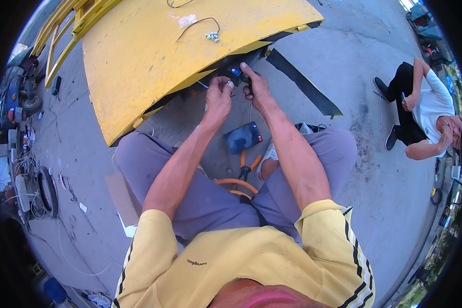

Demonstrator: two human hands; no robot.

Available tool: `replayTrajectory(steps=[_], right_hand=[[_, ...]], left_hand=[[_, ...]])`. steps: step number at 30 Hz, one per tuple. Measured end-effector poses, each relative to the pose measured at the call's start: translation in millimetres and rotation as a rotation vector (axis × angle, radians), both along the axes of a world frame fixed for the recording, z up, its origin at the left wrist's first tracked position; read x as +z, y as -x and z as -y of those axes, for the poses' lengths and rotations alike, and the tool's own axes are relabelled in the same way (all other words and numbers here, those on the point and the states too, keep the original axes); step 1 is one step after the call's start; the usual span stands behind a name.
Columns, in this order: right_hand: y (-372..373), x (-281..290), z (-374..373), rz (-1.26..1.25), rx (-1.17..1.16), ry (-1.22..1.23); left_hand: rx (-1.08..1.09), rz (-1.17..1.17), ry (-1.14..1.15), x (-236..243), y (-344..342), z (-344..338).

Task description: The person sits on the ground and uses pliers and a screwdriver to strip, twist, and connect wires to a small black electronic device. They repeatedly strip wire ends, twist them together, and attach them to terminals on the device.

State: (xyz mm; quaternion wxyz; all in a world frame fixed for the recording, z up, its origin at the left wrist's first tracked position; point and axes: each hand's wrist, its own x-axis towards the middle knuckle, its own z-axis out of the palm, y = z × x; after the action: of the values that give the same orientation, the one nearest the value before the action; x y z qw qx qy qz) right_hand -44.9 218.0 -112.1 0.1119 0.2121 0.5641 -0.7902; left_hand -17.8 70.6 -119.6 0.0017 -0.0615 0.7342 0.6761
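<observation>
Crouching at near edge of yellow platform (138, 77), w/ both hands close together just right of that edge's mid. Pinching sm. pale piece (229, 83) btwn thumb & fingertips of L hand (219, 94). Curling fingers of R hand (256, 88) inward, thumb up beside blk part w/ blue face (235, 72); can't tell exact grip there. Can see blue-faced part close under platform's near edge, btwn both hands. Also thin rod (250, 110) below R hand, running twd. dark rect. box (243, 137) w/ red spot at one corner, on floor btwn knees. Just below box: orange-handled tool (242, 159).

On platform, in from near edge & twd. right corner: brown wire (209, 19), cluster of sm. metal bits (212, 36), clear scrap (187, 20). On floor off near edge, nr right corner: long dark strip (303, 82). By platform's left edge: yellow rail frame (79, 23). Well off left corner: blk tyre (47, 191). Well off right corner: person in white top (434, 105), w/ one hand raised to head.
</observation>
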Motion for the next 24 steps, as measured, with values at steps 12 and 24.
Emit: replayTrajectory(steps=[12,24], right_hand=[[-28,-17,-16,-0.133,0.012,-0.529],[-18,10,26,-0.03,-0.011,-0.18]], left_hand=[[0.13,-0.177,0.208,-13,9,8],[0.033,-0.085,0.12,-15,32,5]])
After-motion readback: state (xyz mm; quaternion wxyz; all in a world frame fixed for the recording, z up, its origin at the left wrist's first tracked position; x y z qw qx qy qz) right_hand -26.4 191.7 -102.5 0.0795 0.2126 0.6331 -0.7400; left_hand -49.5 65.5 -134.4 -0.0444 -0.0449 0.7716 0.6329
